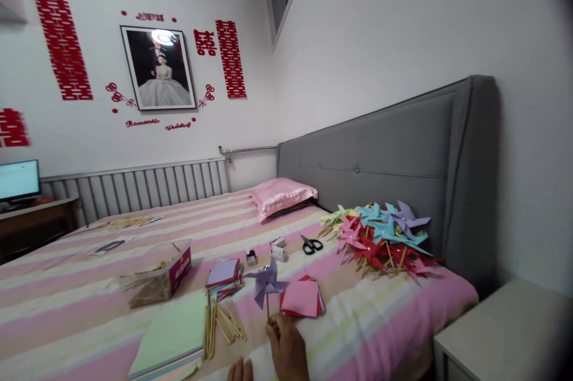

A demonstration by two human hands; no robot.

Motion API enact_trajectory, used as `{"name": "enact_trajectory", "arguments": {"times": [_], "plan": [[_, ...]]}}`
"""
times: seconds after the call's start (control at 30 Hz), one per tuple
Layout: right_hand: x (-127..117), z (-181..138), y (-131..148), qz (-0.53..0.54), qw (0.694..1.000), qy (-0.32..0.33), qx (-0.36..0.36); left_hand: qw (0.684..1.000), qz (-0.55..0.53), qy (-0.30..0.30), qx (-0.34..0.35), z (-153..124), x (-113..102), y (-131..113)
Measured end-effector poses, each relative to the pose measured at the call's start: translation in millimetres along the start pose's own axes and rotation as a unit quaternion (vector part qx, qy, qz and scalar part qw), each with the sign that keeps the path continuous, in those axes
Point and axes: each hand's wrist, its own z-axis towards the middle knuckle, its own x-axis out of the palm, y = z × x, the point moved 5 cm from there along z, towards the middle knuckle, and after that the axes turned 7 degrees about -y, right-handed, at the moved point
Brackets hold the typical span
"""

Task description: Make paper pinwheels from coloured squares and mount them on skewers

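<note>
My right hand (287,347) is closed on the stick of a purple paper pinwheel (267,285), holding it upright above the bed. Only the fingertips of my left hand (240,371) show at the bottom edge; they lie stretched out on the bedspread with nothing visible in them. Just right of the pinwheel is a stack of pink and red paper squares (303,298). To its left sits another stack of coloured squares (224,273), topped with purple. Loose wooden sticks (229,322) lie beside a pile of pale green sheets (174,330).
A heap of finished pinwheels (380,234) lies near the grey headboard (380,145). Black scissors (310,244), small boxes (278,249) and a clear plastic tub (156,279) holding sticks rest on the striped bed. Farther back is a pink pillow (283,196). A nightstand (510,327) stands at right.
</note>
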Motion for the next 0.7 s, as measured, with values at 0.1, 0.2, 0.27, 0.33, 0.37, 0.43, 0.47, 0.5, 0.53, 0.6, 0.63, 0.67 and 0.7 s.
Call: {"name": "enact_trajectory", "arguments": {"times": [0.1,0.2,0.27,0.33,0.37,0.43,0.47,0.5,0.53,0.6,0.63,0.67,0.7], "plan": [[1.9,0.6,-0.9,0.003,1.000,-0.012,0.006,1.000,-0.020,0.022,0.001,16.8,25.3,-28.1],[4.2,1.4,-1.7,0.007,1.000,-0.025,0.016,0.998,-0.038,0.040,0.007,27.6,31.8,-39.9],[4.9,2.2,-2.2,0.011,0.999,-0.032,0.024,0.997,-0.047,0.052,0.010,31.2,28.7,-39.4],[4.4,3.1,-2.8,0.018,0.999,-0.036,0.033,0.996,-0.054,0.065,0.013,33.0,24.4,-36.3],[3.9,3.6,-3.1,0.022,0.998,-0.038,0.039,0.996,-0.057,0.071,0.014,33.4,22.7,-34.9],[2.6,4.8,-3.7,0.031,0.997,-0.041,0.050,0.995,-0.062,0.081,0.014,34.3,21.2,-33.6],[1.8,5.8,-3.7,0.037,0.997,-0.042,0.057,0.994,-0.064,0.084,0.014,35.1,21.8,-34.2],[0.9,7.2,-3.5,0.044,0.996,-0.042,0.063,0.994,-0.066,0.087,0.013,36.4,23.5,-35.6],[-0.2,9.3,-3.0,0.052,0.995,-0.042,0.068,0.994,-0.067,0.090,0.012,38.4,26.2,-37.8],[-3.9,16.4,-1.1,0.069,0.994,-0.042,0.075,0.993,-0.071,0.094,0.008,44.6,34.0,-43.8],[-6.9,22.0,-0.1,0.077,0.993,-0.042,0.078,0.993,-0.072,0.096,0.006,48.5,38.1,-47.0],[-10.9,29.1,0.5,0.084,0.992,-0.042,0.079,0.992,-0.073,0.099,0.003,52.5,41.4,-49.6],[-15.9,37.7,0.5,0.088,0.992,-0.041,0.081,0.992,-0.074,0.100,-0.001,56.2,43.1,-51.2]]}}
